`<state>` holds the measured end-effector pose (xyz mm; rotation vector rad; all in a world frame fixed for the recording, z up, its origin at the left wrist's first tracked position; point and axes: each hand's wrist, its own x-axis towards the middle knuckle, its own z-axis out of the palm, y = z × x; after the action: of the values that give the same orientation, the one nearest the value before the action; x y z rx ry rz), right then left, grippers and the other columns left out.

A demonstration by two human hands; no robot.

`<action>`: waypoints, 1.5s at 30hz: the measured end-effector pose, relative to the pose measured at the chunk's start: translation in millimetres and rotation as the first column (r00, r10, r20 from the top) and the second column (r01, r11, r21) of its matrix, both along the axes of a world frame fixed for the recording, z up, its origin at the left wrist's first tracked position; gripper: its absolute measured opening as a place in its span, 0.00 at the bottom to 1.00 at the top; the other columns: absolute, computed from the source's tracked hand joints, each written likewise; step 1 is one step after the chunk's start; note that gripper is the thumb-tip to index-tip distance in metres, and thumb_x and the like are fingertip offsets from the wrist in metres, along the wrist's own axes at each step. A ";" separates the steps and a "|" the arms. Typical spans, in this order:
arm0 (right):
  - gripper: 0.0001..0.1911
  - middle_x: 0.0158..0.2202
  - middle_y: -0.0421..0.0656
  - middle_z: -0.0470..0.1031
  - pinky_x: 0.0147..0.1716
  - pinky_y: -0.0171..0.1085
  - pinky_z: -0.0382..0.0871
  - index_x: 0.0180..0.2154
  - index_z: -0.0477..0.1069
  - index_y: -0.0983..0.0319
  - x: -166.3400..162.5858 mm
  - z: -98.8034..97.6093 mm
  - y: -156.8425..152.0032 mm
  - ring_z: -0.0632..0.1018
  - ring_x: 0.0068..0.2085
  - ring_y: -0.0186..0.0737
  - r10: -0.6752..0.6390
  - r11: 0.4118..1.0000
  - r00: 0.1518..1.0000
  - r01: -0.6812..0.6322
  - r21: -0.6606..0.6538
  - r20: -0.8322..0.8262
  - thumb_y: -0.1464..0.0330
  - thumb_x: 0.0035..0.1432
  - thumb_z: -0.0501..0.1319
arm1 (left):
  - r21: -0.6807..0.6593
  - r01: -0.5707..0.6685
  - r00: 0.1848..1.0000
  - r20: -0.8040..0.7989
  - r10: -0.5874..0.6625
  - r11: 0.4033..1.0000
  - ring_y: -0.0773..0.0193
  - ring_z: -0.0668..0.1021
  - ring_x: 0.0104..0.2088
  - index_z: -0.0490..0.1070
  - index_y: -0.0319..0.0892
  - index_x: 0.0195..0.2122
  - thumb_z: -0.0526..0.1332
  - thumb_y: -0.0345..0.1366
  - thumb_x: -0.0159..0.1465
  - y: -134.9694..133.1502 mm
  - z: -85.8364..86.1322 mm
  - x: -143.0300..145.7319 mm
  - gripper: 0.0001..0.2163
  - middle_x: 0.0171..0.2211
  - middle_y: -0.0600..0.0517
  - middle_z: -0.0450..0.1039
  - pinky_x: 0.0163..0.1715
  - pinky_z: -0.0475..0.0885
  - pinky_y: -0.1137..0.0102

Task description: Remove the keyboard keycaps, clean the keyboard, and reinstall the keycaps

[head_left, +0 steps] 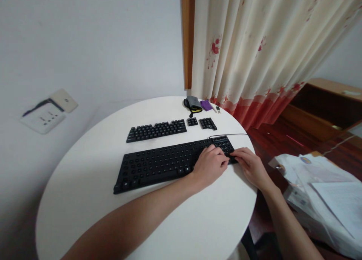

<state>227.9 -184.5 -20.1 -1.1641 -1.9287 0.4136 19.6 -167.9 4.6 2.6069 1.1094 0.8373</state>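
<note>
A black keyboard base [158,162] lies across the white table, most of its keycaps off and its rows of key sockets bare. Over its right end, my left hand [210,162] rests with bent fingers, the thumb and forefinger close together at the number-pad area. From the right side, my right hand [249,165] meets it there, thumb and fingertips pinched at the base's right edge. Whatever is between the fingers of either hand is too small or hidden to make out. Behind the base, the removed keycaps stand in groups: a long main block [157,130], a small cluster [192,121] and a number-pad cluster [207,123].
At the table's [82,177] far edge lie a grey pouch [194,103], a purple cloth [206,105] and a small USB plug [218,109]. A thin cable [232,134] runs off to the right. Curtains [240,52] hang behind; plastic bags [319,192] sit at right.
</note>
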 end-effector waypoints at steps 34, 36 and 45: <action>0.16 0.46 0.47 0.73 0.46 0.47 0.71 0.50 0.76 0.56 1.7 -5.7 -11.1 0.73 0.48 0.47 -0.056 0.985 0.986 0.028 0.172 0.160 0.75 0.64 0.57 | 0.010 -0.012 0.998 -0.068 0.012 1.000 0.59 0.70 0.44 0.79 0.45 0.38 0.58 0.35 0.69 -4.1 5.2 0.1 0.09 0.39 0.51 0.75 0.42 0.65 0.63; 0.18 0.48 0.48 0.72 0.48 0.50 0.70 0.52 0.75 0.56 2.2 -5.3 -14.8 0.72 0.50 0.49 -0.087 0.982 0.978 0.052 0.182 0.188 0.75 0.63 0.59 | 0.021 -0.007 0.995 -0.097 0.009 1.000 0.58 0.70 0.44 0.79 0.45 0.39 0.58 0.36 0.69 -5.1 7.5 -0.7 0.09 0.39 0.51 0.74 0.41 0.65 0.63; 0.21 0.49 0.47 0.72 0.48 0.51 0.71 0.52 0.76 0.54 0.2 -5.5 -21.9 0.70 0.51 0.51 -0.145 0.984 0.960 0.115 0.136 0.238 0.76 0.60 0.57 | 0.041 0.017 0.986 -0.168 -0.010 0.999 0.58 0.69 0.45 0.79 0.45 0.38 0.59 0.34 0.67 -7.5 13.4 -4.2 0.08 0.40 0.50 0.71 0.41 0.64 0.62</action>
<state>228.1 -206.4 -25.7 -1.3030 -2.0422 0.0803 15.4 -175.4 17.9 2.7598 1.1250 0.6558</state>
